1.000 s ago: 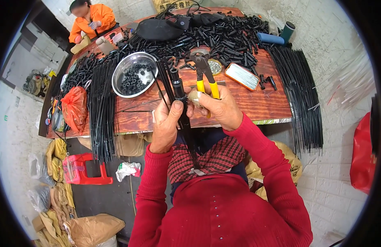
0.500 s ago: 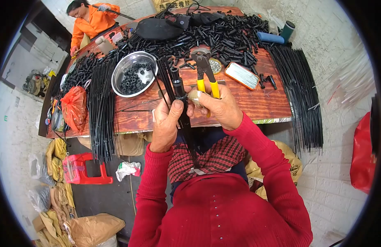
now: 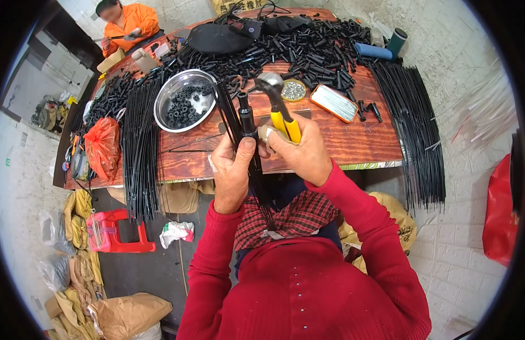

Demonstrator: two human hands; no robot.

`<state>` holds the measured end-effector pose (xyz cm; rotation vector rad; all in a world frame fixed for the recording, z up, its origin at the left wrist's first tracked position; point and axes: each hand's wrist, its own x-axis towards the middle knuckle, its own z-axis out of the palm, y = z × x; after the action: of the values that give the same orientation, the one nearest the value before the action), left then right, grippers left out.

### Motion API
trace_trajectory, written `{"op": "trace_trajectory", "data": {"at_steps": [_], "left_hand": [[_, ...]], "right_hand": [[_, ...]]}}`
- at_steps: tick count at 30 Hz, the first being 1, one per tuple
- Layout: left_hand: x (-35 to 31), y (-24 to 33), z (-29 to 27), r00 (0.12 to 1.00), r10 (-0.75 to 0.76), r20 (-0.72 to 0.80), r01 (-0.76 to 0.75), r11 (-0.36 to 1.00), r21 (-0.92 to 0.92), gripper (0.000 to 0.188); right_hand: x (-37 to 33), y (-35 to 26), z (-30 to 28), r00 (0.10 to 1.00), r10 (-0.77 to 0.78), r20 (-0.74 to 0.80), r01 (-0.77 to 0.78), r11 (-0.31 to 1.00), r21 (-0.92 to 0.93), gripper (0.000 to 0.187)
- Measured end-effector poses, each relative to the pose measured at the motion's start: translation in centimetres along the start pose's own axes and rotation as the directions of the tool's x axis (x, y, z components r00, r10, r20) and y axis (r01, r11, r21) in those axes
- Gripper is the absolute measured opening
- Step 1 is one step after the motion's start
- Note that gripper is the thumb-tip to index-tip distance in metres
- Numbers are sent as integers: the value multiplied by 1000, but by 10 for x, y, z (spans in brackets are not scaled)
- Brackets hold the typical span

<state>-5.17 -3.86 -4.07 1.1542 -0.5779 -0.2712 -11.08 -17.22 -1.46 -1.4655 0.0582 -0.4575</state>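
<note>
With left fingers (image 3: 247, 148), gripping thin rods (image 3: 231, 116) and a black tube (image 3: 246, 118) in the middle of the frame. With right fingers (image 3: 278, 141), holding pliers (image 3: 279, 107) close by. Just now, tipped the pliers left and drew the handles (image 3: 294, 133) nearer together; so likely not done with the black tube yet.

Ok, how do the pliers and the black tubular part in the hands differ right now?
Colour: the pliers have yellow handles and a grey metal head; the black tubular part is all black where it shows.
Shape: the pliers have two handles, while the black tubular part is a single stepped cylinder.
Hold: the pliers are in the right hand, the black tubular part in the left hand.
Shared: both are longer than wide.
</note>
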Motion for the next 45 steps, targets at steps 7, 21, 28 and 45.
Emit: {"op": "trace_trajectory", "data": {"at_steps": [7, 21, 28, 45], "left_hand": [[-1, 0, -1, 996, 92, -18, -87, 980, 178, 30], [0, -1, -10, 996, -46, 75, 60, 979, -194, 43], [4, -5, -15, 994, -66, 81, 76, 989, -130, 46], [5, -2, -15, 990, -85, 115, 94, 993, -77, 47]], "right_hand": [[1, 6, -4, 985, -173, 21, 166, 897, -410, 13], [7, -7, -55, 847, 334, 414, -344, 938, -53, 29], [-3, -31, -74, 712, 463, 528, -294, 879, -375, 21], [10, -38, -76, 618, 493, 612, -199, 851, -486, 21]]}}
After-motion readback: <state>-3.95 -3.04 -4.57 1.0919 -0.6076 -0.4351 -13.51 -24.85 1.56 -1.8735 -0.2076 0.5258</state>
